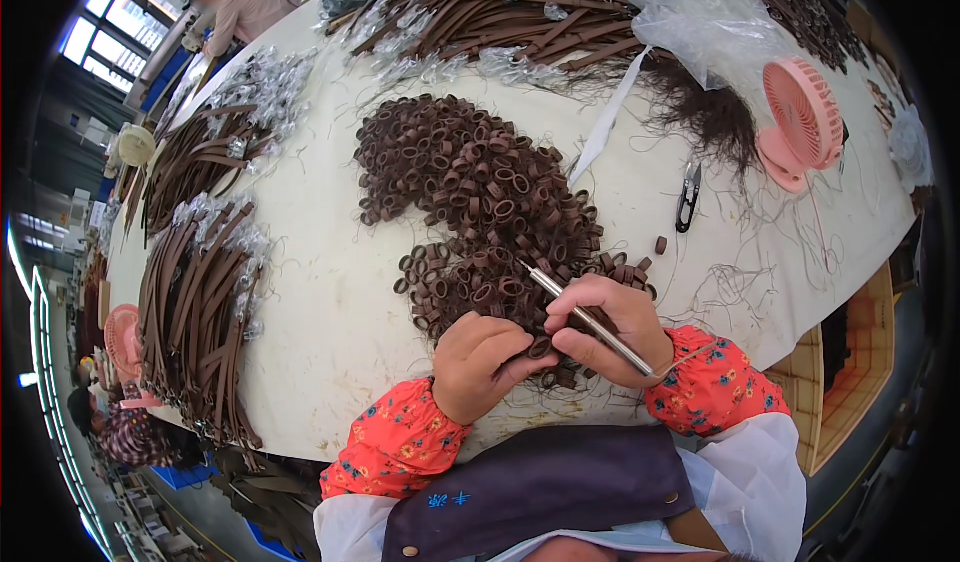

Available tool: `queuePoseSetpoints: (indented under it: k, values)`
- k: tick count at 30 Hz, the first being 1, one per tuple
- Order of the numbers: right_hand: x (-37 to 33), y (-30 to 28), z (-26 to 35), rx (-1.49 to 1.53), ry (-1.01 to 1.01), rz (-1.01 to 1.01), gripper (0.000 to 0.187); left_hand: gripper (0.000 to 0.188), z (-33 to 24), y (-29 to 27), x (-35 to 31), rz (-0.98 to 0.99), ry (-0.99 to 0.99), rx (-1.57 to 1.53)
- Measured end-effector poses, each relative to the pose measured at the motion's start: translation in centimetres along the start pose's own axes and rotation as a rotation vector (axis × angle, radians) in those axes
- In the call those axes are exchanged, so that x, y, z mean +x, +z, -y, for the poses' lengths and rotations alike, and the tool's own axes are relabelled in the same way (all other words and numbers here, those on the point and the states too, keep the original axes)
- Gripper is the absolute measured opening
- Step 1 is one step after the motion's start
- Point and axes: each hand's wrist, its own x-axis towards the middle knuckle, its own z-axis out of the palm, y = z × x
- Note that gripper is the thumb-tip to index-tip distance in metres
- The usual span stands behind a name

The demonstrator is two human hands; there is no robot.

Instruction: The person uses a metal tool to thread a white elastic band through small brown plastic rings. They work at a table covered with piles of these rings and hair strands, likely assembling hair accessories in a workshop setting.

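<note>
At the near edge of the brown-loop heap (470, 177): left hand (480, 362) pinches one loop (541, 346); right hand (625, 322) grips slim metal tool (592, 323), tip over heap.

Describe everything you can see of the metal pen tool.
The pen tool is a slim silver cylinder, shiny like metal, narrowing to a thin tip at its far end; a thin cord leaves its near end, running toward the right sleeve. It slants, tip up-left in the view, held in the right grip between thumb and fingers. The tip lies over brown loops; whether it touches one, I can't tell.
</note>
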Motion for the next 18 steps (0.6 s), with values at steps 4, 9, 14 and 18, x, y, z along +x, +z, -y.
queuePoseSetpoints:
  k: [4,9,14,18]
  values:
    - [0.4,0.6,-0.1,-0.053,-0.047,0.038,0.035,0.034,0.1,0.5,0.0,-0.049,0.042,0.081]
    - [0.4,0.5,-0.1,-0.057,-0.047,-0.024,0.034,0.032,-0.8,0.4,0.6,0.026,-0.199,-0.019]
    - [0.8,-0.1,0.3,-0.234,-0.156,-0.053,0.034,0.031,-0.9,0.7,0.3,-0.039,-0.575,-0.54]
    - [0.8,-0.1,0.0,-0.272,-0.256,-0.058,0.035,0.024,-0.7,0.3,0.5,0.012,-0.644,-0.563]
